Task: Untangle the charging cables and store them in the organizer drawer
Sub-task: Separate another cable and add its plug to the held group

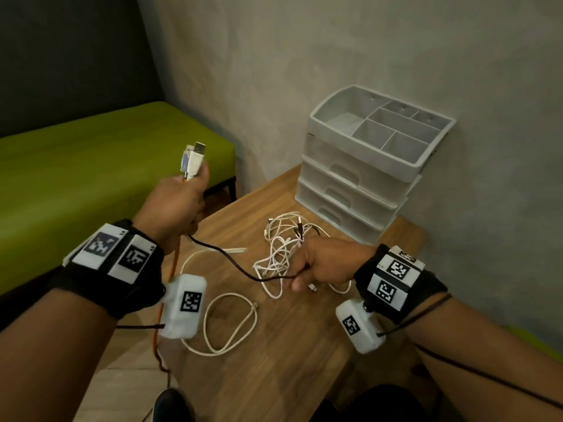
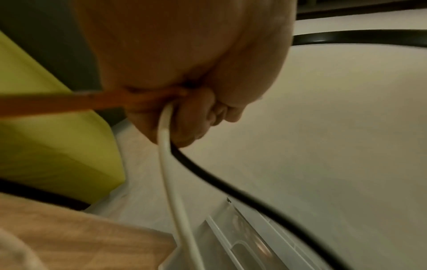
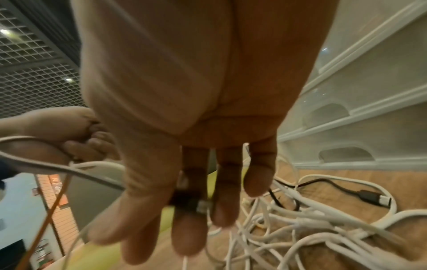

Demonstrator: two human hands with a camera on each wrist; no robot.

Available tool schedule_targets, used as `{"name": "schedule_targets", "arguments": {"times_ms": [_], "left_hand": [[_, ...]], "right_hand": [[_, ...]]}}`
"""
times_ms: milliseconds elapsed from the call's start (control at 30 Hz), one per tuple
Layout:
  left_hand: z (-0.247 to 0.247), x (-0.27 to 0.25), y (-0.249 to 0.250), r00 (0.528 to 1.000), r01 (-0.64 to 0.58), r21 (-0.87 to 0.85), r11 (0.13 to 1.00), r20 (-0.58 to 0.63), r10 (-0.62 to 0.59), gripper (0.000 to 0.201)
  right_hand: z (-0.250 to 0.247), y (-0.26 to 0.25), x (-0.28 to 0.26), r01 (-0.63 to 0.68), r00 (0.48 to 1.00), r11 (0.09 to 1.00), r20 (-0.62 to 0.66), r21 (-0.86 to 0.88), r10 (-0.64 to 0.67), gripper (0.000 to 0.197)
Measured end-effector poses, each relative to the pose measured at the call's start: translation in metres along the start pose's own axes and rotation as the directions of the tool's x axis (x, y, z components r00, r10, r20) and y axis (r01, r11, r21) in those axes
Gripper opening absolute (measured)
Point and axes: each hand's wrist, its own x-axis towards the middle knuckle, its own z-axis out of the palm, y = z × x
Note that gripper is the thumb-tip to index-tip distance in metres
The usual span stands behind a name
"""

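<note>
My left hand (image 1: 182, 199) is raised over the table's left edge and grips the USB plugs (image 1: 194, 161) of several cables. An orange cable (image 2: 69, 102), a white cable (image 2: 168, 164) and a black cable (image 2: 231, 190) trail down from its fist (image 2: 184, 82). My right hand (image 1: 320, 264) is low over the table beside the white cable tangle (image 1: 281, 245). It pinches the far end of the black cable (image 1: 243, 266), its dark plug (image 3: 188, 201) held between thumb and forefinger. The white organizer (image 1: 365, 166) stands behind with its three drawers shut.
A loose white cable loop (image 1: 231, 324) lies on the wooden table (image 1: 289, 345) near me. Another black plug (image 3: 369, 196) lies among the tangle (image 3: 300, 228) by the drawer fronts (image 3: 358, 118). A green bench (image 1: 91, 166) stands left, and the grey wall is right behind the organizer.
</note>
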Motion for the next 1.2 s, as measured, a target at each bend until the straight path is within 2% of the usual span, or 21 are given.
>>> {"name": "schedule_targets", "arguments": {"times_ms": [67, 133, 167, 233, 267, 300, 367, 400, 433, 467, 500, 533, 600, 700, 733, 767, 833, 933, 967, 1067, 1200], "left_hand": [[-0.001, 0.002, -0.005, 0.990, 0.037, 0.013, 0.999, 0.136, -0.038, 0.043], [0.001, 0.000, -0.008, 0.946, 0.059, 0.090, 0.994, 0.314, -0.085, 0.050], [0.003, 0.000, -0.009, 0.914, 0.064, 0.135, 0.989, 0.391, -0.112, 0.053], [0.004, 0.001, -0.011, 0.834, 0.077, 0.200, 0.977, 0.523, -0.173, 0.058], [0.003, 0.003, -0.012, 0.779, 0.106, 0.203, 0.973, 0.592, -0.209, 0.059], [0.003, 0.006, -0.014, 0.703, 0.168, 0.182, 0.969, 0.667, -0.248, 0.061], [0.002, 0.013, -0.022, 0.502, 0.353, 0.154, 0.923, 0.801, -0.326, 0.061], [0.004, 0.015, -0.028, 0.410, 0.392, 0.197, 0.899, 0.837, -0.363, 0.060], [0.007, 0.016, -0.036, 0.352, 0.371, 0.275, 0.887, 0.842, -0.408, 0.057], [0.012, 0.015, -0.045, 0.329, 0.319, 0.361, 0.876, 0.825, -0.460, 0.055], [0.016, 0.013, -0.052, 0.340, 0.272, 0.426, 0.863, 0.796, -0.500, 0.053], [0.022, 0.011, -0.057, 0.379, 0.246, 0.449, 0.859, 0.771, -0.511, 0.051], [0.033, 0.005, -0.064, 0.525, 0.226, 0.382, 0.896, 0.727, -0.443, 0.051], [0.048, -0.004, -0.072, 0.790, 0.176, 0.216, 0.960, 0.551, -0.269, 0.052], [0.052, -0.006, -0.076, 0.846, 0.167, 0.167, 0.972, 0.483, -0.228, 0.053], [0.055, -0.007, -0.079, 0.879, 0.164, 0.113, 0.980, 0.435, -0.198, 0.054], [0.058, -0.008, -0.082, 0.900, 0.165, -0.003, 0.986, 0.410, -0.150, 0.056], [0.059, -0.006, -0.081, 0.885, 0.177, -0.129, 0.976, 0.454, -0.101, 0.057], [0.058, -0.005, -0.079, 0.882, 0.174, -0.144, 0.974, 0.464, -0.089, 0.059], [0.058, -0.004, -0.077, 0.878, 0.145, -0.141, 0.979, 0.474, -0.062, 0.066], [0.057, -0.006, -0.071, 0.888, 0.132, -0.152, 0.980, 0.458, -0.048, 0.059]], "right_hand": [[0.003, -0.006, -0.003, -0.010, 0.996, 1.000, 0.086, 0.018, 0.009, 0.031], [0.001, -0.004, -0.003, -0.031, 0.997, 0.999, 0.075, 0.034, 0.029, 0.035], [-0.001, -0.002, -0.002, -0.043, 0.999, 0.998, 0.023, 0.051, 0.042, 0.030], [-0.006, 0.003, 0.002, -0.100, 0.980, 0.989, -0.161, 0.110, 0.117, 0.015], [-0.010, 0.005, 0.004, -0.142, 0.948, 0.979, -0.265, 0.144, 0.176, 0.011], [-0.013, 0.008, 0.005, -0.176, 0.904, 0.965, -0.355, 0.196, 0.237, 0.011], [-0.018, 0.011, 0.009, -0.207, 0.815, 0.912, -0.454, 0.354, 0.360, 0.013], [-0.020, 0.011, 0.010, -0.214, 0.772, 0.879, -0.478, 0.425, 0.419, 0.012], [-0.021, 0.012, 0.012, -0.225, 0.731, 0.855, -0.500, 0.467, 0.465, 0.012], [-0.021, 0.013, 0.015, -0.241, 0.697, 0.840, -0.516, 0.485, 0.498, 0.014], [-0.021, 0.013, 0.017, -0.261, 0.677, 0.828, -0.517, 0.497, 0.524, 0.015], [-0.020, 0.013, 0.020, -0.279, 0.669, 0.818, -0.509, 0.503, 0.542, 0.016], [-0.015, 0.013, 0.025, -0.319, 0.662, 0.807, -0.492, 0.498, 0.566, 0.019], [-0.007, 0.012, 0.030, -0.335, 0.665, 0.818, -0.498, 0.467, 0.557, 0.017], [-0.005, 0.012, 0.031, -0.330, 0.671, 0.818, -0.492, 0.471, 0.554, 0.014], [-0.003, 0.012, 0.031, -0.320, 0.676, 0.815, -0.487, 0.483, 0.553, 0.011], [-0.004, 0.012, 0.030, -0.297, 0.682, 0.807, -0.479, 0.510, 0.553, 0.008], [-0.015, 0.010, 0.022, -0.168, 0.707, 0.755, -0.456, 0.634, 0.540, 0.005], [-0.020, 0.009, 0.018, -0.111, 0.710, 0.740, -0.468, 0.663, 0.526, 0.006], [-0.034, 0.004, 0.005, -0.056, 0.692, 0.812, -0.564, 0.581, 0.451, 0.011], [-0.047, -0.010, -0.007, 0.070, 0.707, 0.783, -0.584, 0.619, 0.399, 0.013]]}}
